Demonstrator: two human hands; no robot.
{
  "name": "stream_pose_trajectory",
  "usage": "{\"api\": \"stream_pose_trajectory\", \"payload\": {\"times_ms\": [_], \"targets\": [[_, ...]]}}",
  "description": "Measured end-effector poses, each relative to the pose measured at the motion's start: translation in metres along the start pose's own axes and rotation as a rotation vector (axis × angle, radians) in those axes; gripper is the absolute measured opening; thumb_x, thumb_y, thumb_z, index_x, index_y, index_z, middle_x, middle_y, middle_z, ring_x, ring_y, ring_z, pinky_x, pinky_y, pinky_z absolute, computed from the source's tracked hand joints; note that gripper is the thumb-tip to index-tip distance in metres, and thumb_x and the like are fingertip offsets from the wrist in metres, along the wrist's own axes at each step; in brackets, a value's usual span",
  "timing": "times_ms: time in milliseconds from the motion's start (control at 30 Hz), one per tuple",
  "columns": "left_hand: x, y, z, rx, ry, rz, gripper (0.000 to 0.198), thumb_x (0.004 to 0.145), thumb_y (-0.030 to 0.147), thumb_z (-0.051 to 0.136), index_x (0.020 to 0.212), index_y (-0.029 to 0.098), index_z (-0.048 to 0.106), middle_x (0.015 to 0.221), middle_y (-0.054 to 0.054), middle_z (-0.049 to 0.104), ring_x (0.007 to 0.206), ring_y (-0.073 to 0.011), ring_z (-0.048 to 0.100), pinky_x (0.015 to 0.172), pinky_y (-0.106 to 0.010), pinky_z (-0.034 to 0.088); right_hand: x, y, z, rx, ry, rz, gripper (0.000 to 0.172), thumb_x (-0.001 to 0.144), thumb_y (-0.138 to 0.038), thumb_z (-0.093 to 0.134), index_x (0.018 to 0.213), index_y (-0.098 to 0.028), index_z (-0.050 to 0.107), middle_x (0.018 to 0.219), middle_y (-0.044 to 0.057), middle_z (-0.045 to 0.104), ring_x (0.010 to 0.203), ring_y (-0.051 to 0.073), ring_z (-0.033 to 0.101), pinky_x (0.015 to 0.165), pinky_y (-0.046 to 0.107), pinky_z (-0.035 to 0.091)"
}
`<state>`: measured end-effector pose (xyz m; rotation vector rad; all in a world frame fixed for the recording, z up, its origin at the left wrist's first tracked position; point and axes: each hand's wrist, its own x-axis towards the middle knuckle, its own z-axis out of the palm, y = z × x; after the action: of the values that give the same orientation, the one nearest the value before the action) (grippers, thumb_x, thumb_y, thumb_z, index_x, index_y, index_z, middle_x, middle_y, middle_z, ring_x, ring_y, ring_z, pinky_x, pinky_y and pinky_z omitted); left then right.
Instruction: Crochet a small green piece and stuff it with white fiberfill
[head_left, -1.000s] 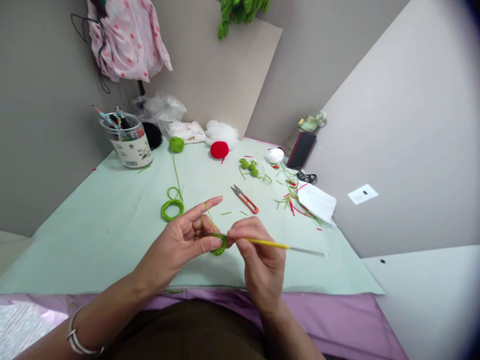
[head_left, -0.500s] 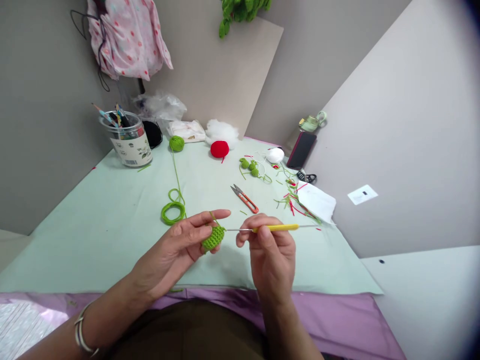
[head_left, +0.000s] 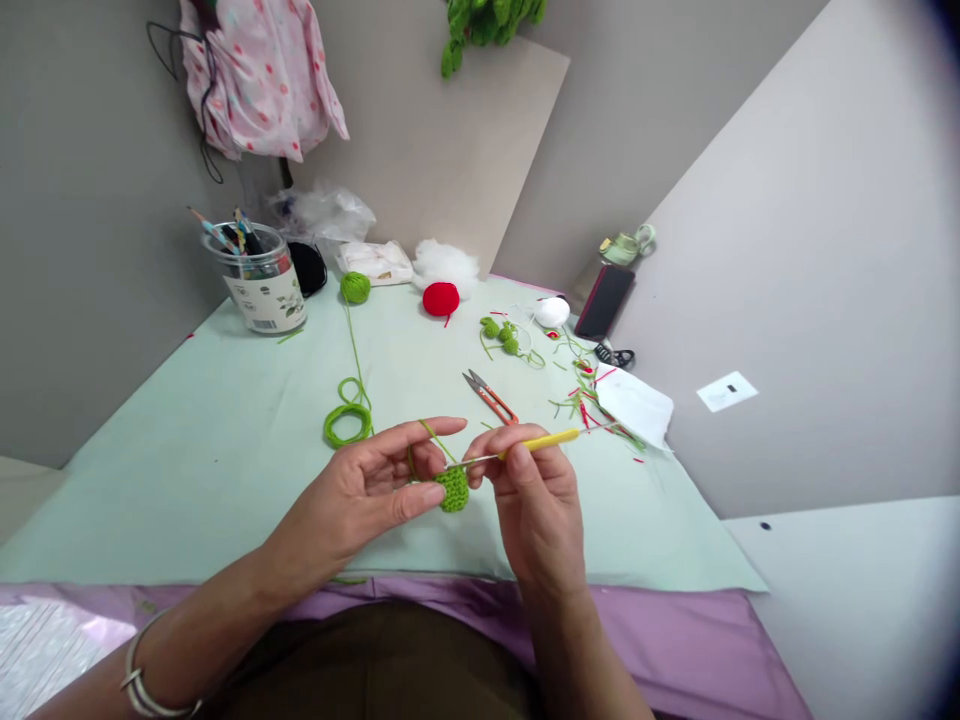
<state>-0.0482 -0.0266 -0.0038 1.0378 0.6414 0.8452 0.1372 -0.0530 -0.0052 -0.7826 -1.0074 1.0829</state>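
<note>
A small green crocheted piece (head_left: 453, 490) is pinched between the thumb and fingers of my left hand (head_left: 382, 480). Green yarn runs over the raised index finger of that hand down to the top edge of the piece. My right hand (head_left: 536, 490) grips a crochet hook (head_left: 551, 440) by its yellow handle. The hook's metal shaft points left, its tip at the upper edge of the green piece. Right-hand fingertips are close beside the piece. A loose coil of green yarn (head_left: 346, 425) lies beyond my left hand, joined by a strand to a green ball (head_left: 355, 288).
Orange-handled snips (head_left: 491, 398) lie beyond my right hand. Farther back are a red yarn ball (head_left: 441, 299), white stuffing (head_left: 446, 265), small green crocheted pieces (head_left: 510, 345) and a pen jar (head_left: 266, 290). Yarn scraps, white paper (head_left: 636, 403) and a phone (head_left: 606, 301) are at the right.
The green piece has moved right and turned upright in my left hand. My right hand has shifted slightly left, and the hook now slants, with its handle end higher.
</note>
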Motion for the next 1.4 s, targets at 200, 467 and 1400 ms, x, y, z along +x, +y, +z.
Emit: {"api": "stream_pose_trajectory", "payload": {"times_ms": [200, 467, 1400], "targets": [[-0.002, 0.005, 0.003, 0.004, 0.032, 0.0, 0.04, 0.088, 0.029, 0.086, 0.126, 0.039, 0.081, 0.091, 0.001, 0.062, 0.09, -0.0157, 0.062, 0.093, -0.03, 0.054, -0.003, -0.006, -0.004, -0.091, -0.108, -0.075, 0.019, 0.106, -0.032, 0.062, 0.096, -0.024, 0.076, 0.088, 0.003, 0.077, 0.078, 0.016, 0.07, 0.073, 0.031, 0.06], [-0.004, 0.004, 0.013, 0.227, 0.244, 0.126, 0.055, 0.086, 0.025, 0.085, 0.139, 0.035, 0.073, 0.09, 0.002, 0.061, 0.094, -0.0176, 0.061, 0.106, -0.034, 0.048, -0.023, -0.009, -0.003, -0.806, -0.191, -0.607, 0.04, 0.1, -0.007, 0.06, 0.13, -0.03, 0.073, 0.104, 0.008, 0.078, 0.094, 0.023, 0.075, 0.076, 0.037, 0.063], [0.0, 0.002, 0.007, -0.113, 0.018, -0.02, 0.017, 0.087, 0.031, 0.087, 0.103, 0.029, 0.083, 0.102, -0.001, 0.067, 0.095, -0.0166, 0.058, 0.086, -0.028, 0.048, -0.013, -0.003, -0.002, -0.117, 0.065, -0.23, 0.02, 0.106, -0.025, 0.061, 0.1, -0.025, 0.081, 0.091, 0.003, 0.074, 0.079, 0.016, 0.073, 0.072, 0.031, 0.064]]}}
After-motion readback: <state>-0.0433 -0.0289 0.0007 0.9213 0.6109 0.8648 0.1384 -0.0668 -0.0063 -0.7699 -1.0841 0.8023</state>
